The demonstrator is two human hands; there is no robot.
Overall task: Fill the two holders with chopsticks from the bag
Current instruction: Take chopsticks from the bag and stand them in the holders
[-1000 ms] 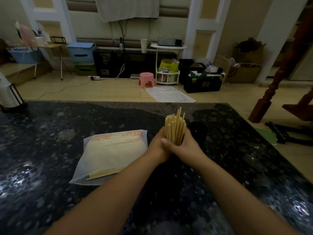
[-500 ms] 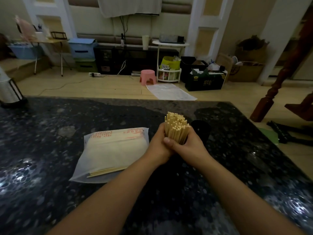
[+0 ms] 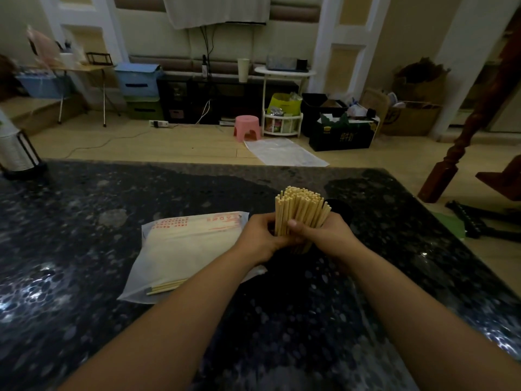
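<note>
A thick upright bundle of pale wooden chopsticks stands near the middle of the dark speckled table. My left hand grips it from the left and my right hand wraps it from the right, thumb across the front. Whether the bundle's lower end sits in a holder is hidden by my hands. A black holder shows just behind my right hand. The white plastic bag lies flat to the left, with a few chopsticks poking out of its near end.
A white cylinder in a black frame stands at the table's far left corner. Past the far edge lies a tan floor with a pink stool, boxes and shelves. A wooden post rises on the right.
The chopstick tips, uneven a second ago, now sit level. The bundle has fanned a little wider between my hands. The bag has not moved.
</note>
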